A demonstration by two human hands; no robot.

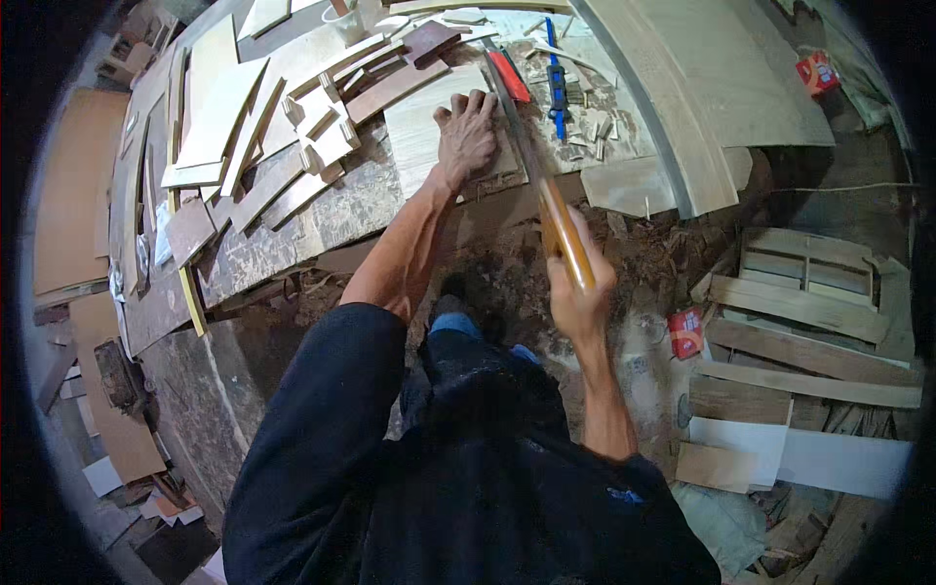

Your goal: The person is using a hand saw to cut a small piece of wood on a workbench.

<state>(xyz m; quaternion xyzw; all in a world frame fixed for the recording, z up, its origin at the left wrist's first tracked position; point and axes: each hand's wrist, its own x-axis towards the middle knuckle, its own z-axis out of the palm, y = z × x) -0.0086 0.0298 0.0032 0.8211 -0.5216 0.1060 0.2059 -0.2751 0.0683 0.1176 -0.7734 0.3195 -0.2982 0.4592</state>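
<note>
A pale, square wooden board (414, 127) lies at the front edge of the workbench. My left hand (468, 136) bears down on it, fingers bent and fingertips against its top, holding it in place. In my right hand (583, 283) is a handsaw (526, 146), my fingers closed round its yellow-brown wooden handle. The long, narrow blade runs away from me along the board's right side; whether its teeth are in the wood I cannot make out. Just right of the blade lies a red tool (509, 76), partly hidden, and beyond it a blue bar clamp (557, 88).
Small wood frames (322, 127), thin panels (219, 112) and strips crowd the left of the workbench (322, 219). Small offcuts (603, 127) lie by the clamp. A long curved panel (673, 97) borders the right. Stacked boards (799, 351) and a red packet (685, 332) sit lower right.
</note>
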